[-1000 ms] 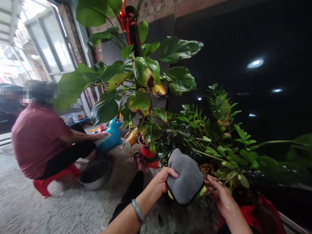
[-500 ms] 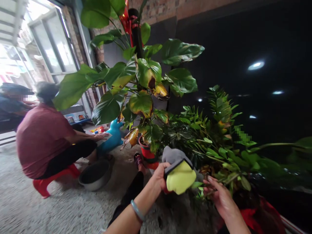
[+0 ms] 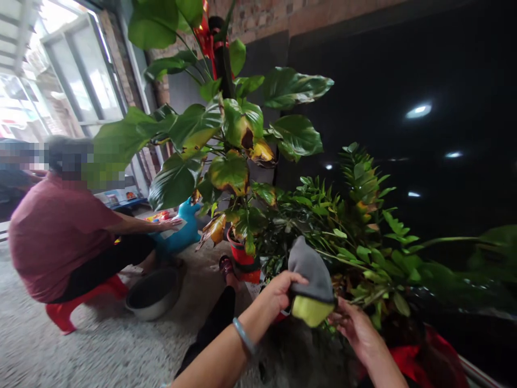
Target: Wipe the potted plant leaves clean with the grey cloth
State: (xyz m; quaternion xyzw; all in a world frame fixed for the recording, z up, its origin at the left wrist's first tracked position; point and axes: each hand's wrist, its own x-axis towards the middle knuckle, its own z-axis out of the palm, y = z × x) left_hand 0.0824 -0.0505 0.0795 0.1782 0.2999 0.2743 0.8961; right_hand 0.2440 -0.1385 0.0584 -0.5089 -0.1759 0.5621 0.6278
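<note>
A two-sided cloth point(image 3: 310, 269), grey on one face and yellow-green on the other with a dark edge, is bunched in front of the potted plants. My left hand point(image 3: 283, 291), with a pale bangle on its wrist, is closed on the cloth's left side. At the cloth's right corner the fingers of my right hand point(image 3: 353, 323) are curled in and seem to pinch its edge; the fingertips are partly hidden. Leafy green stems point(image 3: 363, 264) stand just behind and beside both hands.
A tall plant point(image 3: 230, 172) with browned leaves grows from a red pot point(image 3: 242, 256). To the left, a person point(image 3: 64, 226) on a red stool point(image 3: 76, 302) touches a blue animal-shaped object point(image 3: 181, 229). A grey basin point(image 3: 153, 296) rests on the concrete floor.
The cloth has moved right and turned, so more grey and less yellow shows. My left hand went right with it; my right hand is now at its corner. The other person's arm stretched forward.
</note>
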